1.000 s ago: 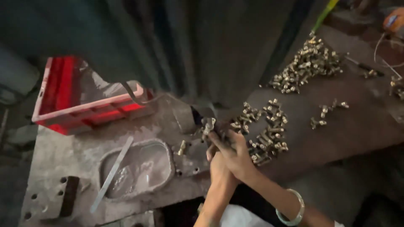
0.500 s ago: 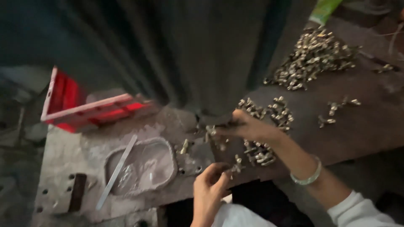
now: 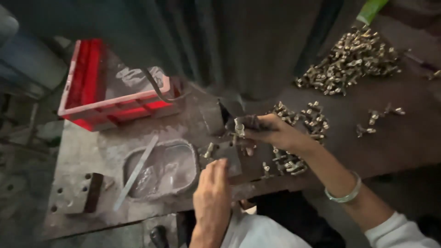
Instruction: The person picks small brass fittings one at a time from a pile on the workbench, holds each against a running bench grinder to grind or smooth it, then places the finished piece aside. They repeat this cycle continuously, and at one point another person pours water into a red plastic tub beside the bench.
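The right hand (image 3: 271, 132) pinches a small, stiff, probably slippery brass fitting (image 3: 239, 127) by its body above the tabletop's (image 3: 404, 142) front edge, while the left hand (image 3: 212, 190) rests loose and unladen.

Small fitting (image 3: 239, 127) pinched in my right hand (image 3: 271, 133) is metal w/ a dull brassy shine, fingertips look grimy/dark. My left hand (image 3: 212, 195) lies on the steel bed plate (image 3: 82, 151): matt grey, scuffed, rough w/ pale smears. Recessed pocket (image 3: 161, 169) in it looks worn smoother, slightly shiny, w/ a flat bare-metal strip (image 3: 136, 171) across it. Heaps of fittings (image 3: 351, 62) & (image 3: 301, 120) are the same yellowish metal, glinting. Bench top (image 3: 404, 138) is dark brown, matt, maybe wood, can't tell. Crate (image 3: 98, 108) is red plastic, semi-gloss, dusty. Bangle (image 3: 344, 196) is pale, glossy. Sleeve (image 3: 399, 232) is white cloth.
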